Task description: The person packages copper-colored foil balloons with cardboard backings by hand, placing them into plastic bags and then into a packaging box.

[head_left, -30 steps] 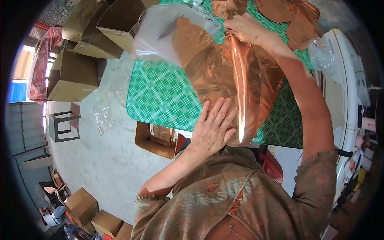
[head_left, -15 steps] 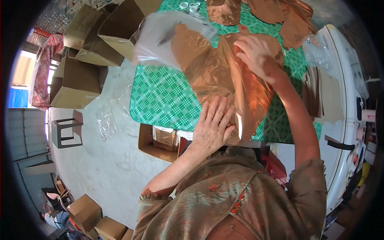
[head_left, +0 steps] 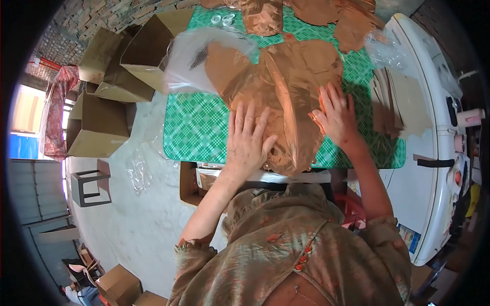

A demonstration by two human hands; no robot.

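A deflated copper-coloured foil balloon (head_left: 311, 66) lies flat on the green checked tablecloth (head_left: 196, 127), with a raised crease down its middle. My left hand (head_left: 246, 137) rests palm down on its lower left part, fingers spread. At its right edge is my right hand (head_left: 337, 120), fingers stretched out and thumb apart, touching the foil. Clear plastic bags (head_left: 186, 66) lie partly under the balloon's left lobe. More copper foil pieces (head_left: 263, 18) are at the far side of the table.
Brown cardboard boxes (head_left: 102, 122) stand on the floor at the left, near a small grey stool (head_left: 92, 187). Rolls of white tape or ribbon (head_left: 222, 20) sit at the back. Cardboard sheets (head_left: 403, 102) lean beside a white appliance (head_left: 429, 81) on the right.
My right hand has moved down from the balloon's upper part to its right edge. My left hand has shifted left and up. The foil lies flatter, its right side less folded.
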